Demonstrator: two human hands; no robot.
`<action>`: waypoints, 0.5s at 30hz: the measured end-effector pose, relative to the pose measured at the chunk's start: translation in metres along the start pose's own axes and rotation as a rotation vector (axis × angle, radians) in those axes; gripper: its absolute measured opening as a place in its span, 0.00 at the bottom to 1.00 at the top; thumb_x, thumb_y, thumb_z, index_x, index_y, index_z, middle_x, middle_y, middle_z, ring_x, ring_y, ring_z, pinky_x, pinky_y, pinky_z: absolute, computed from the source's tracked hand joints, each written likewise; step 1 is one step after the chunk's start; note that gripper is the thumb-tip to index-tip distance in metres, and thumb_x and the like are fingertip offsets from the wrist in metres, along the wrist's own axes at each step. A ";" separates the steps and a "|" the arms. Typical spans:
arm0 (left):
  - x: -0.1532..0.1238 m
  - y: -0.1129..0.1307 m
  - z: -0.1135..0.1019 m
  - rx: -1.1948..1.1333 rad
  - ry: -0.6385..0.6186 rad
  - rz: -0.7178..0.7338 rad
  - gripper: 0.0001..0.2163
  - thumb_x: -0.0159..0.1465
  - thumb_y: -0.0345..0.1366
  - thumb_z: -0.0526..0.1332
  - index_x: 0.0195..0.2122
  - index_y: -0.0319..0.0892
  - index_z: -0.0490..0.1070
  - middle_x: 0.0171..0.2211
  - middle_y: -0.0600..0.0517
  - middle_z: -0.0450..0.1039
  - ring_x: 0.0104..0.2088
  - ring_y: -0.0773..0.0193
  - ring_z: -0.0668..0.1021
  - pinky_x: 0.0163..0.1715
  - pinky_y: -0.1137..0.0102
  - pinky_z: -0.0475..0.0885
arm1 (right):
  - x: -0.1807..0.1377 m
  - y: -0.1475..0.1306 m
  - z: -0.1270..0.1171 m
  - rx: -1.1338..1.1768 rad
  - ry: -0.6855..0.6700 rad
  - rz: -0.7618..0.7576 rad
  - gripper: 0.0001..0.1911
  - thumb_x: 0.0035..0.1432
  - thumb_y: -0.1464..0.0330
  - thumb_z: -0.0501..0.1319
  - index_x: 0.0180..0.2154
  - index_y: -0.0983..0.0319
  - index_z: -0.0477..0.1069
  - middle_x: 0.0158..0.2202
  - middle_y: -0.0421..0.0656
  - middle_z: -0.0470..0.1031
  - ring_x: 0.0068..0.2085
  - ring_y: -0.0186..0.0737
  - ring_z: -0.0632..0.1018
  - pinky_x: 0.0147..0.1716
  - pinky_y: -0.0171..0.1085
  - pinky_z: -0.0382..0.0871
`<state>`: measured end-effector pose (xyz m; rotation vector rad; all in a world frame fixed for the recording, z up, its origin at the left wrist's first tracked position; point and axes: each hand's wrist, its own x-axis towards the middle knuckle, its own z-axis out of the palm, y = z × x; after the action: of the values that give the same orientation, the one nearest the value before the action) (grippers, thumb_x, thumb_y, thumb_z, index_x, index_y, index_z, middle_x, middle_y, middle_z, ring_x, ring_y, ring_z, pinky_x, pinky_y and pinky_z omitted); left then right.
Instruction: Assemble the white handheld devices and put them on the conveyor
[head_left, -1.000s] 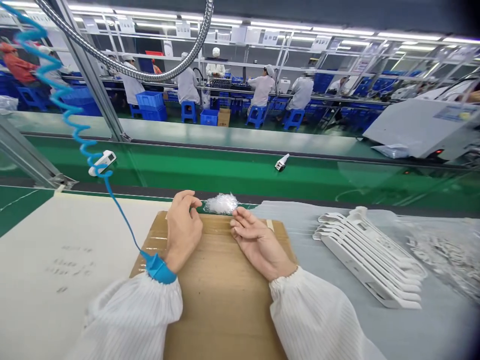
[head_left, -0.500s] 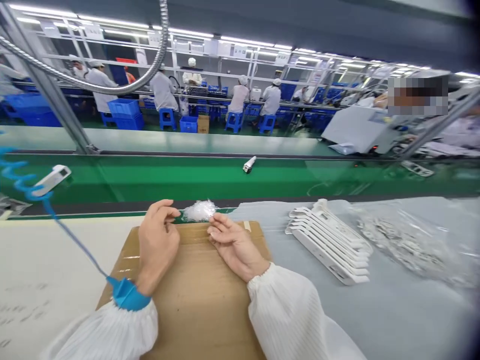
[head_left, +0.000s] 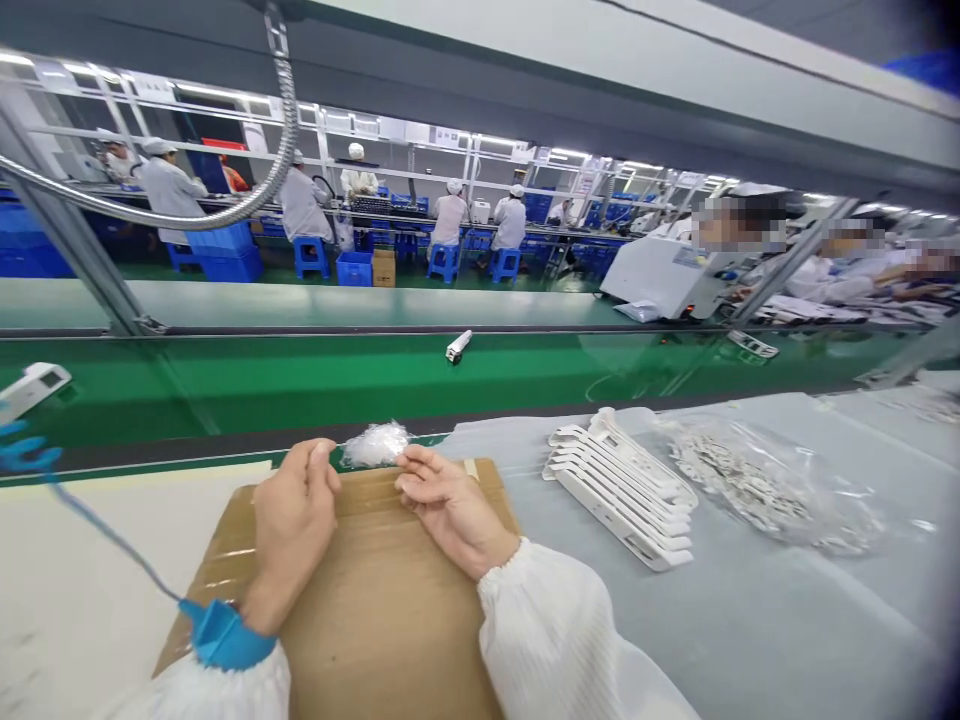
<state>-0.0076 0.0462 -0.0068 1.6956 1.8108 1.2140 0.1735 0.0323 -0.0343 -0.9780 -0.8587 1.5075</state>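
Observation:
My left hand [head_left: 294, 520] is curled on a brown cardboard sheet [head_left: 382, 610], its fingertips close to a small wad of clear plastic film [head_left: 376, 445]. I cannot see inside its fingers. My right hand [head_left: 450, 510] lies palm up, fingers loosely apart, its fingertips at the wad's lower right edge. A blue wrist strap [head_left: 223, 635] circles my left wrist, with a thin blue cord [head_left: 105, 535] leading away to the left. To the right stands a stack of white plastic parts [head_left: 619, 490], beside a clear bag of small pale parts [head_left: 765, 490].
A green conveyor belt [head_left: 300, 385] runs beyond the bench, carrying a small white item [head_left: 458, 346]. A white machine [head_left: 667, 278] stands at the far right. Co-workers in white sit along other lines, among blue crates [head_left: 225, 250]. A metal hose [head_left: 283, 130] hangs at upper left.
The view has tilted up and swung right, so the bench contents sit lower and further left in the frame. My hands keep nearly the same pose beside the plastic wad.

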 end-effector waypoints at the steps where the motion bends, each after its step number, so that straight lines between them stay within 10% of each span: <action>1: 0.000 0.000 0.000 0.034 0.011 0.001 0.17 0.71 0.47 0.50 0.43 0.45 0.76 0.26 0.54 0.78 0.23 0.61 0.78 0.30 0.67 0.72 | 0.001 -0.006 -0.003 -0.065 -0.009 -0.001 0.25 0.36 0.65 0.75 0.40 0.53 0.76 0.44 0.41 0.78 0.37 0.41 0.75 0.39 0.42 0.68; 7: 0.004 -0.011 0.005 -0.022 0.047 0.101 0.17 0.69 0.29 0.50 0.54 0.44 0.73 0.40 0.49 0.83 0.42 0.56 0.84 0.47 0.59 0.76 | 0.072 -0.061 -0.035 -0.634 0.064 -0.086 0.16 0.47 0.64 0.68 0.41 0.56 0.77 0.49 0.45 0.79 0.48 0.47 0.77 0.53 0.46 0.67; 11: 0.002 -0.015 0.007 0.081 0.093 0.343 0.26 0.56 0.18 0.52 0.53 0.41 0.74 0.66 0.45 0.67 0.66 0.50 0.69 0.64 0.50 0.66 | 0.149 -0.086 -0.049 -1.073 0.268 -0.118 0.19 0.51 0.66 0.65 0.47 0.54 0.78 0.58 0.50 0.74 0.60 0.58 0.69 0.61 0.59 0.57; 15: 0.001 -0.013 0.005 0.180 0.049 0.372 0.26 0.58 0.19 0.53 0.57 0.40 0.71 0.71 0.46 0.58 0.70 0.46 0.61 0.67 0.44 0.62 | 0.199 -0.075 -0.050 -1.390 0.431 -0.122 0.21 0.57 0.65 0.62 0.53 0.54 0.75 0.64 0.55 0.66 0.66 0.70 0.60 0.59 0.73 0.49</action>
<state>-0.0116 0.0503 -0.0192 2.1969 1.7268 1.2733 0.2349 0.2406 -0.0122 -2.0619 -1.6029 0.3593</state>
